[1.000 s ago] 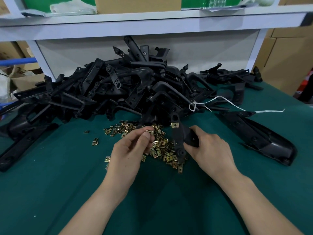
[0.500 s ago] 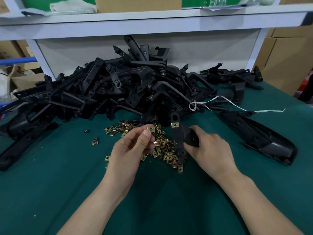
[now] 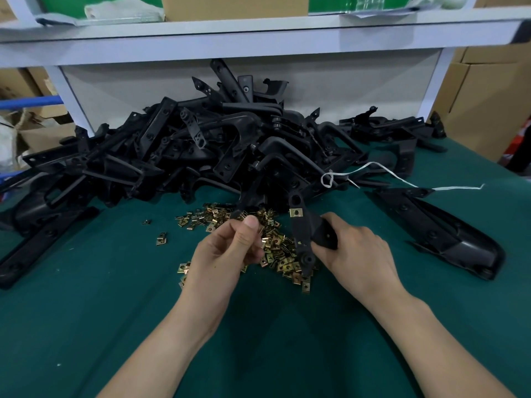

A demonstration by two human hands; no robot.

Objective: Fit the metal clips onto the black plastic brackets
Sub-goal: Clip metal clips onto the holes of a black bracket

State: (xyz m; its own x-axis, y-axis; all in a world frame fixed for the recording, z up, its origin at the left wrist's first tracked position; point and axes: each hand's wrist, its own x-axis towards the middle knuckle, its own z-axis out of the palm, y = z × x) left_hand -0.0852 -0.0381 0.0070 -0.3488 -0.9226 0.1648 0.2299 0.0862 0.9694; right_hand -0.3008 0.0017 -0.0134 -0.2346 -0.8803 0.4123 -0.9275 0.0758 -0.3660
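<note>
Here right hand [image 3: 356,254] grips bracket [image 3: 304,234], clip [image 3: 296,212] fitted; left hand [image 3: 224,254] pinched, cannot tell on what

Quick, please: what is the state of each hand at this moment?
Left hand: fingers curled, thumb on fingertips; whether they pinch anything cannot be told.
Right hand: closed, holding the black bracket.

Soft, even light from above leaves only faint shadows on the green cloth [image 3: 86,311] beneath the left hand [image 3: 227,254] and right hand [image 3: 359,254], everything stays sharp, and the shelf [image 3: 258,44] beyond them bows with wide-angle distortion.
</note>
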